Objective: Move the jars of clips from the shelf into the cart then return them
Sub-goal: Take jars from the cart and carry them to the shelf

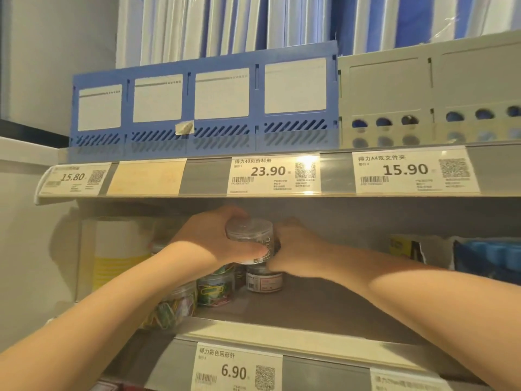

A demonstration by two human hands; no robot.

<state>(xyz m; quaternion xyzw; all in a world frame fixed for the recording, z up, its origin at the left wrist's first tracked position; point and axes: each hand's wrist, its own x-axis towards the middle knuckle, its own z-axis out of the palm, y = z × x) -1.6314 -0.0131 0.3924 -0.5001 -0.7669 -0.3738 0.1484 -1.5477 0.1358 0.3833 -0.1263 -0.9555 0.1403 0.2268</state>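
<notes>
Nearest, at the shelf [324,309] front edge, a jar of coloured clips [176,306] by the lip, a second one [215,290] just behind, bare grey room to their right as far as the blue packs [490,258]. Further in, left hand [214,238] wrapped around a clear jar [249,239], fingers [248,253] closed on its side, held up close under the price rail [253,176]. Right hand [296,249] touching the labelled jar [263,280] beneath; grip there cannot be told
</notes>
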